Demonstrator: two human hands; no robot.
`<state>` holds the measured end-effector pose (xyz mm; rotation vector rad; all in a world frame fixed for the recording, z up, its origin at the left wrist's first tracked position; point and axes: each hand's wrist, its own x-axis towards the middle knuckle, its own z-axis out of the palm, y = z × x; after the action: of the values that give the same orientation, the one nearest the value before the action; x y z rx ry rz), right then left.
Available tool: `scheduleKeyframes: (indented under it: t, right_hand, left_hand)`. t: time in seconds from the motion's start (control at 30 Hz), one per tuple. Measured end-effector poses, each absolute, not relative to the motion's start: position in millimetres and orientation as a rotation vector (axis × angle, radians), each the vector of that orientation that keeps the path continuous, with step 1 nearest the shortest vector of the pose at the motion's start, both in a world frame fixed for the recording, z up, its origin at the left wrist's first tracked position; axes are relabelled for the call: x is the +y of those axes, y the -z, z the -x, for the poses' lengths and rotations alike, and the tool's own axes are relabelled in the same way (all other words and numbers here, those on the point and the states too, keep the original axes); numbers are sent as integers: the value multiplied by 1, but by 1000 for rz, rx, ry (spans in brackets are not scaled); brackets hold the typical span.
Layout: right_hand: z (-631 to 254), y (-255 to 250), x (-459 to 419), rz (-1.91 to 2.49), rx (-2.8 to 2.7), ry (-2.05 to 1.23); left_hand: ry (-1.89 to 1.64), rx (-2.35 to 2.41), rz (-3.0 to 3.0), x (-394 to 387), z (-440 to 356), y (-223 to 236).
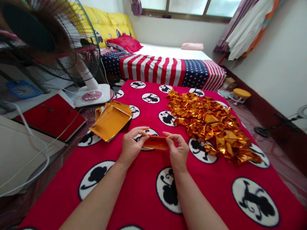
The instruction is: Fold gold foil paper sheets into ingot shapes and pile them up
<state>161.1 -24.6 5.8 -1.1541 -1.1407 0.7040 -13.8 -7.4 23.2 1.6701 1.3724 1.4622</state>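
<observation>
Between my hands, above the red cloth (134, 191), is a sheet of gold foil paper (155, 143), bent along its length. My left hand (133, 143) pinches its left end between thumb and fingers. At the right end, my right hand (178, 148) grips the foil paper the same way. A stack of flat gold foil sheets (112, 121) lies to the left, its edges fanned unevenly. Over on the right is a large heap of folded gold foil pieces (211, 121), shiny and crumpled-looking.
A standing fan (91, 92) is at the left, near a red panel (52, 115) and a blue clock (22, 88). Loose white cables hang there. Behind the cloth-covered surface is a bed (163, 68) with a striped cover. A yellow stool (241, 92) stands at the right.
</observation>
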Motion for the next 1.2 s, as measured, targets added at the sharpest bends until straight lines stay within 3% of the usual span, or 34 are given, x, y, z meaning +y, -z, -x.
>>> scheduleKeyframes:
  t: [0.33, 0.73, 1.2]
  right_hand:
    - [-160, -1, -25, 1196, -1047, -669]
    - [-159, 1, -29, 1226, -1191, -510]
    - [-156, 0, -30, 1175, -1298, -430]
  left_hand:
    - [-1338, 1367, -1472, -11, 9, -24]
    - [-1471, 1167, -1478, -10, 7, -13]
    - [-1292, 1194, -1526, -9, 7, -17]
